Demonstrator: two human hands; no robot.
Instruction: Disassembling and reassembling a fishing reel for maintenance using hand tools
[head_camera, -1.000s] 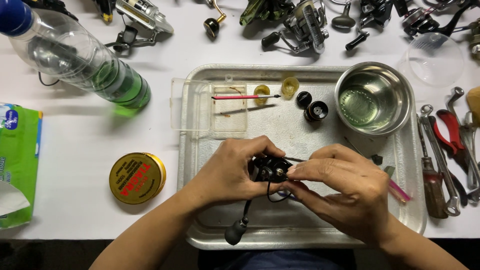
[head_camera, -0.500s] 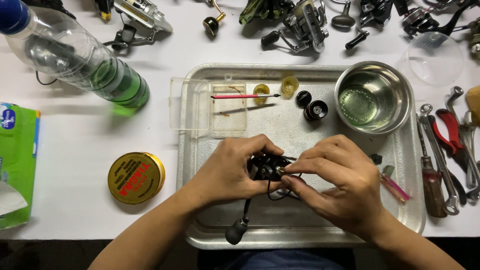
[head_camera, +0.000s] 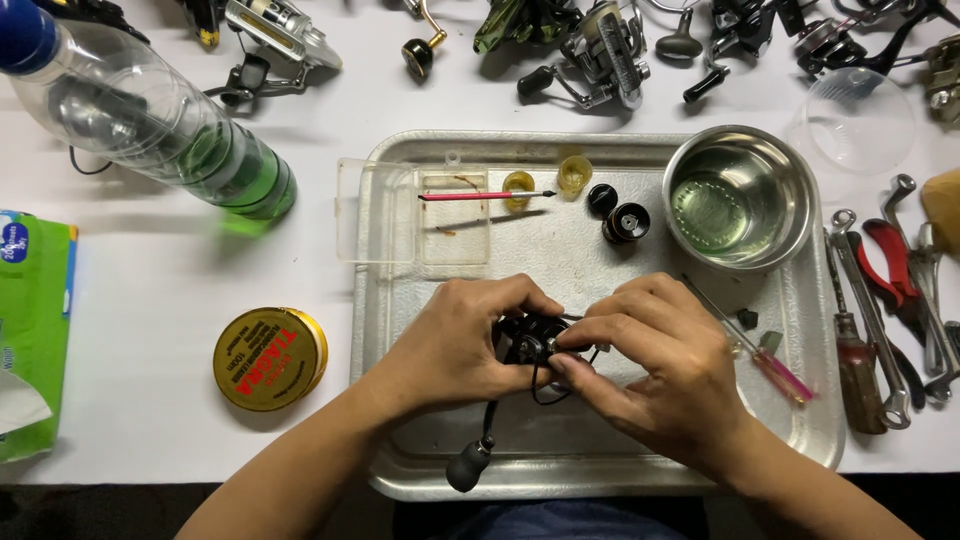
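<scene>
Two hands meet over the middle of the metal tray, and both hold one black fishing reel. The left hand wraps the reel body from the left side with fingers curled closed around it. The right hand pinches a small part at the right side of the reel with thumb and fingertips pressed together. The reel is just above the tray floor, near the center. Its crank handle hangs down toward the person, ending in a dark knob near the front rim, so the long axis runs from far to near. Behind it stand a steel bowl and a small brush.
</scene>
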